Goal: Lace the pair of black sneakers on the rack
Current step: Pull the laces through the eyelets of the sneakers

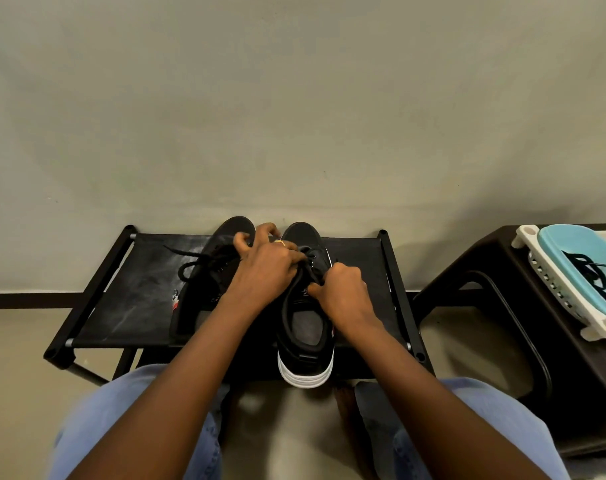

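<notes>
Pair of black canvas sneakers with white soles (305, 341), mid black fabric-topped metal rack (135, 299), heels at its near edge. Left hand (265, 268) curls over the tongue, gripping lace or shoe, which one I cannot tell; right hand (343, 289) pinches the thin black lace (313, 271). Risk: a skipped eyelet or slipped lace end, since knuckles cover the eyelets. Left sneaker's lace (190, 268) trails loose; its lacing is unreadable.
</notes>
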